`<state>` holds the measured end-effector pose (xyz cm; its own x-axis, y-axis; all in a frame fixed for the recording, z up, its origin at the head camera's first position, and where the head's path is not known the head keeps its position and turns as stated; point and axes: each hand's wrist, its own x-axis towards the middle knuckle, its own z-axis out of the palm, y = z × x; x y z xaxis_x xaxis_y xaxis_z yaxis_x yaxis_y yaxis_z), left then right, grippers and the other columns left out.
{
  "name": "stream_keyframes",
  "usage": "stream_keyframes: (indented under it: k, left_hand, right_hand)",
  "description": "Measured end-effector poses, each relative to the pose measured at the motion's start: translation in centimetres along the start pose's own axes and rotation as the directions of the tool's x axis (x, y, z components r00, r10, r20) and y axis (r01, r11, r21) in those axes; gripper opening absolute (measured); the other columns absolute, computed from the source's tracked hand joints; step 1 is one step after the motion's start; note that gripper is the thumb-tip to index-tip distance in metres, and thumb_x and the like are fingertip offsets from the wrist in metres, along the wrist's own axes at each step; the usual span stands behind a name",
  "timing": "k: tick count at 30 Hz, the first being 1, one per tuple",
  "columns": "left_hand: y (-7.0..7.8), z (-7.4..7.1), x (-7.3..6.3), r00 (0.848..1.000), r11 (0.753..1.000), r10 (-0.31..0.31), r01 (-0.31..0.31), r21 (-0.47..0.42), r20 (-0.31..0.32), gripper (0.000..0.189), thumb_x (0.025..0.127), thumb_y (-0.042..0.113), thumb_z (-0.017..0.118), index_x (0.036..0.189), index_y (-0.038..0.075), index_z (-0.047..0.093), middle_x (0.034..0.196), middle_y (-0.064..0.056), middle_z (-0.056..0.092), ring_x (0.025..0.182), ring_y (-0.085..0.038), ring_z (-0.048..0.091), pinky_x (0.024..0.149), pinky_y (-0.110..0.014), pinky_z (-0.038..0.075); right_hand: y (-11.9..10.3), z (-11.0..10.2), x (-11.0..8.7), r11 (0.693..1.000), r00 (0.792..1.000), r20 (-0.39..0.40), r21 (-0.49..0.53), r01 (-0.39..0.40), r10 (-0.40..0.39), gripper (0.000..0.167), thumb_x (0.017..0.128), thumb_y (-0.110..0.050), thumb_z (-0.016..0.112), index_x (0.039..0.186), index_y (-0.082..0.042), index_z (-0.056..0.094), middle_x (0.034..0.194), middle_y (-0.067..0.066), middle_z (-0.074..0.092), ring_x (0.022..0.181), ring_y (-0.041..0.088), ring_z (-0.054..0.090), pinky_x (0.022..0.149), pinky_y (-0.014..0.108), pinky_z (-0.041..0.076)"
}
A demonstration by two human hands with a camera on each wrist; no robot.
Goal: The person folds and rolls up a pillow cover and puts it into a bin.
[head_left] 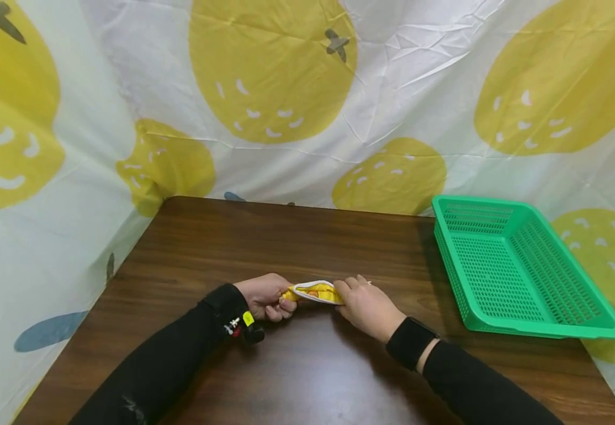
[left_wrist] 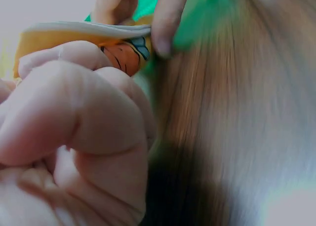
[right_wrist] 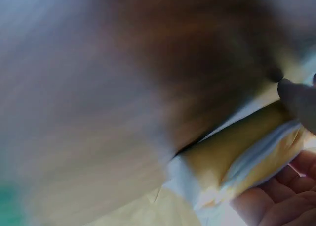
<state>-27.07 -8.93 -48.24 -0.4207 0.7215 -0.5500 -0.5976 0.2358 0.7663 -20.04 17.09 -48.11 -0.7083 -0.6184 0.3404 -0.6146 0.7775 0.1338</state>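
Observation:
Between the two hands, above the table (head_left: 297,242), is a small yellow cloth pouch (head_left: 318,291) with white edging that bows apart into a narrow opening. My left hand (head_left: 270,297) pinches its left end, the other fingers curled in. The right hand (head_left: 366,307) grips the opposite end from above. In the left wrist view, an orange printed figure shows on the pouch (left_wrist: 123,58) beside the curled left fingers (left_wrist: 74,102). Motion blurs the right wrist view, where the pouch (right_wrist: 217,157) lies near the fingers (right_wrist: 296,100) at the right edge.
A green plastic basket (head_left: 543,326) with slotted walls stands at the table's right side, with nothing seen inside. Behind and beside the table hangs a white cloth (head_left: 392,77) with a yellow fruit print. A strapped-on camera (head_left: 252,333) sits at the left wrist.

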Motion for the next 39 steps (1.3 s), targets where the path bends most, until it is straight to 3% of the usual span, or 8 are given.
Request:
stream_keyframes:
  k: [5, 12, 17, 21, 24, 29, 36, 39]
  left_hand:
    - [-0.2, 0.6, -0.2, 0.999, 0.998, 0.026, -0.024, -0.053, 0.029, 0.027, 0.112, 0.012, 0.028, 0.098, 0.005, 0.049, 0.063, 0.007, 0.036, 0.051, -0.002, 0.035, 0.040, -0.012, 0.025]
    - [-0.8, 0.9, -0.4, 0.998, 0.997, 0.052, -0.049, -0.064, 0.037, 0.029, 0.114, 0.015, 0.028, 0.099, 0.006, 0.051, 0.064, 0.007, 0.038, 0.053, -0.003, 0.036, 0.041, -0.012, 0.028]
    - [-1.5, 0.9, -0.8, 0.994, 0.995, 0.089, -0.085, 0.056, -0.068, 0.044, 0.117, 0.039, 0.037, 0.102, 0.004, 0.059, 0.067, 0.004, 0.050, 0.055, -0.005, 0.041, 0.044, -0.016, 0.032]
    - [-1.5, 1.1, -1.9, 0.958, 0.960, 0.209, -0.162, 0.230, -0.197, 0.054, 0.112, 0.053, 0.046, 0.106, 0.002, 0.063, 0.074, 0.002, 0.056, 0.059, -0.008, 0.044, 0.048, -0.019, 0.038]
    - [-1.5, 1.6, -3.3, 0.907, 0.887, 0.338, -0.219, 0.406, -0.250, 0.056, 0.112, 0.051, 0.049, 0.107, -0.003, 0.065, 0.075, 0.001, 0.057, 0.057, -0.010, 0.044, 0.050, -0.022, 0.041]
    - [-2.0, 2.4, -5.3, 0.803, 0.701, 0.518, -0.203, 0.683, -0.293, 0.043, 0.110, 0.044, 0.058, 0.112, 0.003, 0.072, 0.080, -0.003, 0.063, 0.058, -0.013, 0.049, 0.055, -0.028, 0.044]
    - [-3.0, 3.7, -6.5, 0.536, 0.350, 0.794, -0.016, 0.936, -0.288, 0.018, 0.100, 0.033, 0.076, 0.108, 0.016, 0.076, 0.084, 0.007, 0.070, 0.072, -0.006, 0.058, 0.068, -0.027, 0.049]
    - [-3.2, 4.1, -6.4, 0.453, 0.255, 0.859, 0.026, 0.967, -0.239, 0.017, 0.097, 0.030, 0.079, 0.105, 0.016, 0.076, 0.090, 0.007, 0.070, 0.077, -0.007, 0.062, 0.071, -0.029, 0.052]
  right_hand:
    - [-1.1, -0.4, 0.3, 0.994, 0.997, -0.069, 0.107, -0.020, 0.027, 0.035, 0.081, -0.011, 0.092, 0.108, -0.006, 0.071, 0.098, 0.006, 0.069, 0.085, 0.022, 0.074, 0.071, 0.034, 0.062]
    - [-1.1, -0.2, 0.3, 0.994, 0.954, -0.294, -0.104, 0.030, -0.060, 0.018, 0.078, -0.003, 0.087, 0.090, -0.012, 0.078, 0.081, -0.001, 0.076, 0.074, 0.019, 0.067, 0.065, 0.031, 0.051]
    - [-0.6, -0.6, 0.3, 0.995, 0.960, -0.263, -0.074, 0.074, -0.091, 0.024, 0.068, -0.007, 0.091, 0.081, -0.014, 0.074, 0.076, -0.003, 0.073, 0.071, 0.017, 0.060, 0.065, 0.029, 0.049]
    - [-0.5, -1.4, -0.2, 0.999, 0.982, -0.182, -0.012, 0.047, -0.048, 0.025, 0.068, -0.010, 0.092, 0.082, -0.014, 0.072, 0.076, -0.003, 0.070, 0.071, 0.015, 0.058, 0.065, 0.028, 0.051]
    - [-0.6, -2.2, -0.7, 0.999, 0.989, -0.149, 0.039, -0.002, 0.008, 0.025, 0.069, -0.012, 0.093, 0.086, -0.013, 0.074, 0.079, -0.004, 0.071, 0.073, 0.014, 0.059, 0.066, 0.029, 0.052]
    - [-0.8, -3.6, -1.6, 0.984, 0.985, -0.111, 0.138, -0.116, 0.131, 0.022, 0.072, -0.013, 0.091, 0.088, -0.014, 0.076, 0.081, -0.005, 0.072, 0.074, 0.011, 0.062, 0.067, 0.029, 0.055]
    - [-0.8, -5.7, -2.7, 0.917, 0.968, -0.011, 0.324, -0.235, 0.252, 0.012, 0.079, -0.014, 0.085, 0.086, -0.015, 0.076, 0.078, -0.007, 0.067, 0.067, 0.002, 0.050, 0.060, 0.019, 0.043]
    - [-0.6, -6.4, -3.1, 0.880, 0.958, 0.028, 0.389, -0.273, 0.285, 0.009, 0.082, -0.014, 0.084, 0.087, -0.015, 0.076, 0.077, -0.009, 0.063, 0.066, 0.000, 0.049, 0.058, 0.018, 0.042]
